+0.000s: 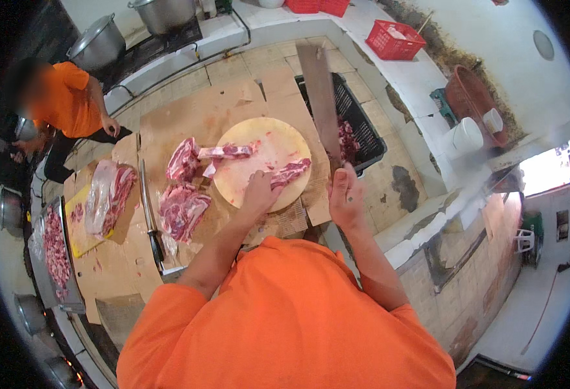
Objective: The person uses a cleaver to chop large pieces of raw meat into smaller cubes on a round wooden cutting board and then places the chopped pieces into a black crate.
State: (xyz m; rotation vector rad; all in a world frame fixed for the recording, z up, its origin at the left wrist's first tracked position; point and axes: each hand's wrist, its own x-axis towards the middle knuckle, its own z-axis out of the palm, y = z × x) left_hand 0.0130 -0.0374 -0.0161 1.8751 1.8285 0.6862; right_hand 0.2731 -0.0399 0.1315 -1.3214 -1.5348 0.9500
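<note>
My right hand [347, 197] is closed on the handle of a large, wide-bladed knife [320, 97], its blade raised upright and slightly blurred, right of the round cutting board [238, 187]. On that board, my left hand [259, 192] holds the near end of a bony strip of raw meat [292, 171]. Another bone-in piece [226, 151] lies across the board's left edge. Two larger raw chunks, one upper [182, 160] and one lower [183, 211], rest on the cardboard left of the board. Beside them lies a long sharpening steel [147, 209] with a black handle.
A black crate [370, 141] with cut meat stands beyond the table's right edge. At left are a yellow board [81, 238], plastic-wrapped meat [105, 194] and a metal tray of meat pieces [56, 248]. A person in orange [70, 97] stands at the upper left.
</note>
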